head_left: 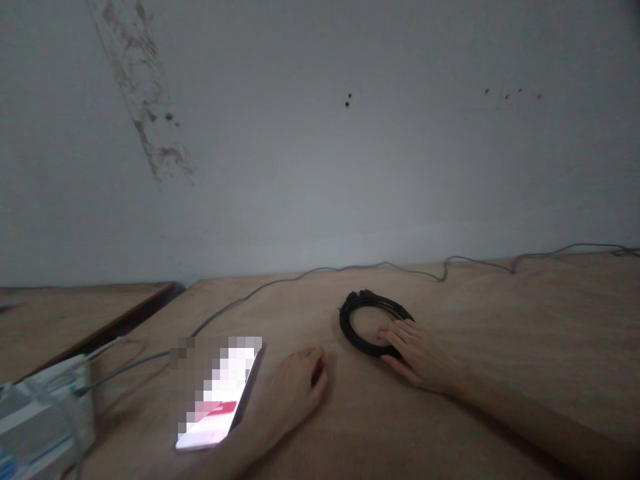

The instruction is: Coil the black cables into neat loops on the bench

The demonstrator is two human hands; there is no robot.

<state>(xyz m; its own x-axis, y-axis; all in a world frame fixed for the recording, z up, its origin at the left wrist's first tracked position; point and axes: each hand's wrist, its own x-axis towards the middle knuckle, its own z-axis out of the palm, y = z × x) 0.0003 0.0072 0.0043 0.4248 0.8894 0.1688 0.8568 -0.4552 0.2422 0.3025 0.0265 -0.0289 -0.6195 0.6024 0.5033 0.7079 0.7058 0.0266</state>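
A coil of black cable [367,347] lies on the wooden table [380,433], right of the middle. My right hand [417,353] rests over the coil's right side, its fingers on the cable and the thumb apart below. To the left, my left hand [300,383] lies on the table with its fingers curled; whether anything is inside them is hidden. Beside that hand is a phone [210,437] with a lit screen, partly blurred by pixel blocks.
A white box [50,420] with cables on it stands at the lower left. One thin grey cable [235,303] runs from there along the table's back edge to the right. Behind is a grey wall [300,167]. A dark gap separates another tabletop [65,313] at the left.
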